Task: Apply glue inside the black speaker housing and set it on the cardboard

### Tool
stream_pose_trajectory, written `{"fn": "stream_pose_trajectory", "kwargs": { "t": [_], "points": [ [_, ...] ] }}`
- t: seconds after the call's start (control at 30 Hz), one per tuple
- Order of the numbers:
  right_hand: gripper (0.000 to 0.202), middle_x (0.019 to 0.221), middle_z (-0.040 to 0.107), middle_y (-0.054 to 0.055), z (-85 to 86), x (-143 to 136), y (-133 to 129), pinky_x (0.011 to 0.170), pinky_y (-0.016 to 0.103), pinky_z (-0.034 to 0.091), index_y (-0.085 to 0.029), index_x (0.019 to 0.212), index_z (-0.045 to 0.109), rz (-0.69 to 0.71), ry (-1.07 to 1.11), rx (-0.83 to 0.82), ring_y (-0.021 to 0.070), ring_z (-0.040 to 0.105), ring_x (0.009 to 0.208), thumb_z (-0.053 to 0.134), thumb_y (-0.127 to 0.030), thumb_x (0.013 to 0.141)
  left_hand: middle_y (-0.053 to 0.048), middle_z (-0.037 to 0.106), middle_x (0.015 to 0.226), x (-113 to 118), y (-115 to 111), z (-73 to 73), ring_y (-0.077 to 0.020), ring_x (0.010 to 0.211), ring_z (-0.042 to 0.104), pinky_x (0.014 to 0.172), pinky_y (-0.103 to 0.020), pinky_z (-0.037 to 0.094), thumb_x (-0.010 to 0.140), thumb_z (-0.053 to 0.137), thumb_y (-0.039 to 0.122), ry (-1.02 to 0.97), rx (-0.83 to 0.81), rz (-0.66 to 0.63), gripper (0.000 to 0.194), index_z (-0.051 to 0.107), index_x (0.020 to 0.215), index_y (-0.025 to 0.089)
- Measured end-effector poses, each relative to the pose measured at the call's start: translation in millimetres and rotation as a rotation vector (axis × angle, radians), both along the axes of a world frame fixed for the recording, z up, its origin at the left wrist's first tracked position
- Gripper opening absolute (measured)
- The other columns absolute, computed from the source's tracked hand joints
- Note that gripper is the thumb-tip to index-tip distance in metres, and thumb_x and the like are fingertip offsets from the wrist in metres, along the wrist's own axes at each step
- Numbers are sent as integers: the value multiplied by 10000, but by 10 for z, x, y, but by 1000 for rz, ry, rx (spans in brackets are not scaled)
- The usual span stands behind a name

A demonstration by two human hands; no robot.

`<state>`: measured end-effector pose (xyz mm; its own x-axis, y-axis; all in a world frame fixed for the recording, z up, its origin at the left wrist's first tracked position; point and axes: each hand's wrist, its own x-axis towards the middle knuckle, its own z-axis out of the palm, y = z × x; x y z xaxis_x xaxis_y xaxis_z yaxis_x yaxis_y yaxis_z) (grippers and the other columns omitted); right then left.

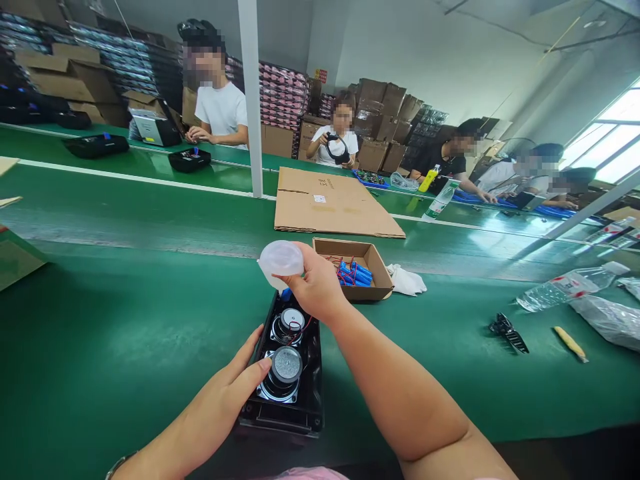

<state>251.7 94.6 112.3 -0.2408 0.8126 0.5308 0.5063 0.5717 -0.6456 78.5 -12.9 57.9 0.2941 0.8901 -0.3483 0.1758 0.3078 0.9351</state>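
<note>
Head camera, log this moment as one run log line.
left hand: steadies speaker housing, thumb on near driver | right hand: holds translucent squeeze bottle above housing | battery box: behind

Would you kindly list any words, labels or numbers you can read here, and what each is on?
None can be read.
Flat cardboard sheet: dark printed marks and a small white sticker, too small to read.
Wall sign, red and yellow: blurred.
Water bottle label: too small.
Green-capped bottle label: blurred.
Speaker box, white bottle in the right hand: no text visible.
</note>
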Motion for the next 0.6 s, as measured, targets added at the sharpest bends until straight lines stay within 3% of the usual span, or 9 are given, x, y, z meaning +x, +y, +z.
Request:
{"fn": "stream_pose_trajectory", "kwargs": {
  "t": [0.6],
  "points": [
    [325, 1073, 587, -7, -14, -29, 30, 855, 257, 445, -215, 1138, 541, -30, -82, -7, 184, 557, 984, 670, -209, 840, 44, 369, 1446, -28, 14, -7, -246, 1328, 339, 1139, -420, 200, 870, 419, 560, 11, -9, 14, 605, 295, 1419, 336]
  ]
}}
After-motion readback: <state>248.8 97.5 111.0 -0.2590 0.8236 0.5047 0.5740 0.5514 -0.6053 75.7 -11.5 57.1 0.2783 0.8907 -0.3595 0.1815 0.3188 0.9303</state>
